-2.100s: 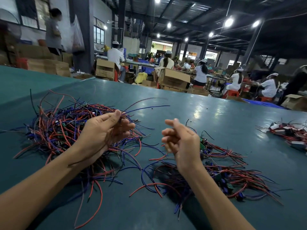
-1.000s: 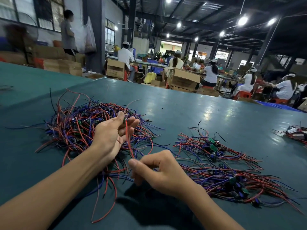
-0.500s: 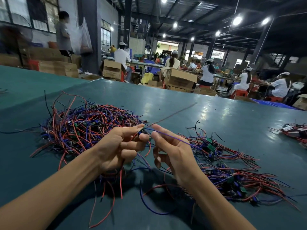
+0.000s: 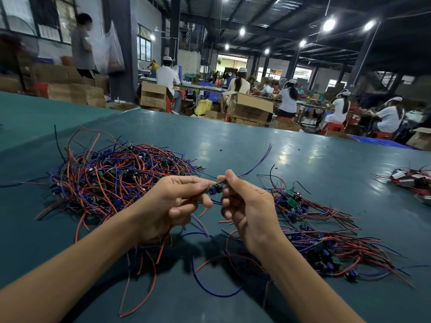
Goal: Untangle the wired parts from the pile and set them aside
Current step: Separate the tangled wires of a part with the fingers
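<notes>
While the left hand (image 4: 172, 203) and right hand (image 4: 247, 206) each pinch an end of one small wired board (image 4: 213, 189) above the green table (image 4: 303, 164), its leads trail near the tangled pile (image 4: 112, 180). A sharp tug could snag neighbours. Sorted parts (image 4: 326, 241) sprawl just right, crowding the drop.

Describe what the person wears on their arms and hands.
Nothing shows: the left hand and right hand are ungloved and ringless; the left forearm and right forearm are bare to the frame's edge, with no sleeve, watch or bracelet in view.
</notes>
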